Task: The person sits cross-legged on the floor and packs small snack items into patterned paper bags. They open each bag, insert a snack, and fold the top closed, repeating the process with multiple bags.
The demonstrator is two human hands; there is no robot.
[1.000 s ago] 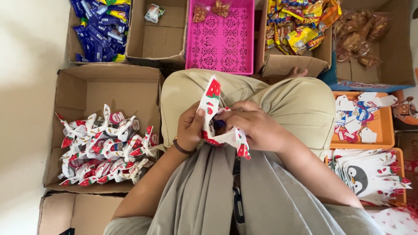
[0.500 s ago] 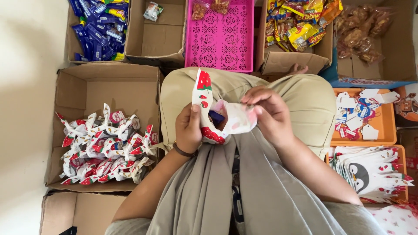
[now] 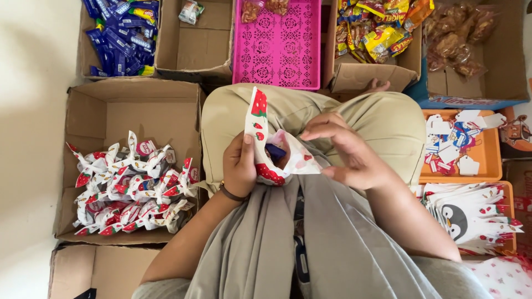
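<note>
1. The cardboard box (image 3: 127, 111) on the person's left holds a heap of finished strawberry-print packets (image 3: 130, 188) with twisted ends; it looks the same as one second ago, so nothing new has gone in.
2. The pink plastic tray (image 3: 277, 50) in front of the knees is nearly bare, with only a few brown sweets at its far edge. Around it stand boxes with blue wrapped snacks (image 3: 113, 33) and yellow snack packs (image 3: 377, 27). An orange tray (image 3: 476, 160) on the right carries small white tags.
3. The strawberry-print bag (image 3: 271, 155) lies over the lap, between both hands. One second ago it was pressed together between the two hands; now its mouth stands open, with one corner pointing up.
4. The left hand (image 3: 239, 169) is closed around the lower part of the bag, thumb on the outside — the grip has not changed.
5. The right hand (image 3: 346, 152) has come away from the paper. Its fingers are now loosely open and hold nothing; the fingertips sit just beside the bag's right edge.
6. A small dark blue item (image 3: 275, 151) shows inside the open mouth — I judge the filling is in place and the bag is not closed yet.
</note>
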